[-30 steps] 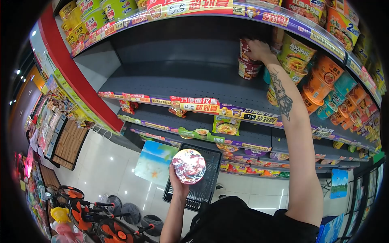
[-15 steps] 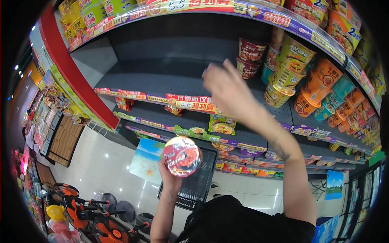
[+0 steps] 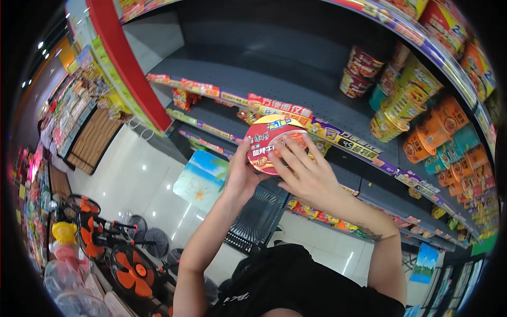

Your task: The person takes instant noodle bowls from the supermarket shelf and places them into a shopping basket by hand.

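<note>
A round red noodle tub with a yellow-edged lid (image 3: 264, 132) is held up in front of the shelves, its lid towards me. My left hand (image 3: 244, 171) is wrapped round its lower left side. Over the right part of the lid lies my right hand (image 3: 311, 171), fingers spread and touching the tub. Two stacked dark red tubs (image 3: 361, 71) stand on the upper shelf (image 3: 253, 71), beside stacks of yellow-green tubs (image 3: 404, 100).
Orange tubs (image 3: 435, 132) fill the shelf at the right. Below my hands a black basket (image 3: 256, 216) is on the floor, near a blue beach-picture panel (image 3: 200, 179). Orange-bladed fans (image 3: 132, 272) stand at the lower left. A red post (image 3: 124, 63) edges the shelving.
My right hand has come away from the dark red tubs and down onto the held tub. My left hand has raised that tub. The view has shifted, with the shelf tubs now further right.
</note>
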Available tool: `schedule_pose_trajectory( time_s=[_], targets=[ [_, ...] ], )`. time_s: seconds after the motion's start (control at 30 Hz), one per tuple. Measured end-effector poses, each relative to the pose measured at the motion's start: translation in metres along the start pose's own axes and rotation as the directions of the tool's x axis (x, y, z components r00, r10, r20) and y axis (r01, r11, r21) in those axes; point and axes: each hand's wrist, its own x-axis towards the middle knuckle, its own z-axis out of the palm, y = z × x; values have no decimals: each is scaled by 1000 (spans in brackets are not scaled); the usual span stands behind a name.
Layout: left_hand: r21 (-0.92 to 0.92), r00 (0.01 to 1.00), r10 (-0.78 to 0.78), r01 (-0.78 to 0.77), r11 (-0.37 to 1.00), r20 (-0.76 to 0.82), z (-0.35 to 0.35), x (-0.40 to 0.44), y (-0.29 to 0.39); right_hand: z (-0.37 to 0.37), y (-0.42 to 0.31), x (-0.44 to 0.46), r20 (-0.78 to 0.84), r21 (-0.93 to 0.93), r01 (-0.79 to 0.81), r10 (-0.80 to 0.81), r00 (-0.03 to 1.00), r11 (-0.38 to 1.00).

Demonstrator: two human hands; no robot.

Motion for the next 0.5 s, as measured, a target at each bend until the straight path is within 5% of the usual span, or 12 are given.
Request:
schedule_pose_trajectory(
  time_s=[0.13,0.27,0.4,0.5],
  targets=[
    [26,998,-39,38,999,40,19,-11,5,-4,15,-3,8,-180,22,-21,1000,983],
    [-7,992,84,-84,996,92,22,-19,12,-30,45,9,-46,-177,-41,33,998,983],
    [-3,991,75,-75,997,108,14,-26,-3,-55,124,41,-327,-381,-206,77,942,901],
    [2,995,29,-29,1000,92,-11,-29,-30,-70,200,52,-337,-370,-352,228,913,860]
  ],
)
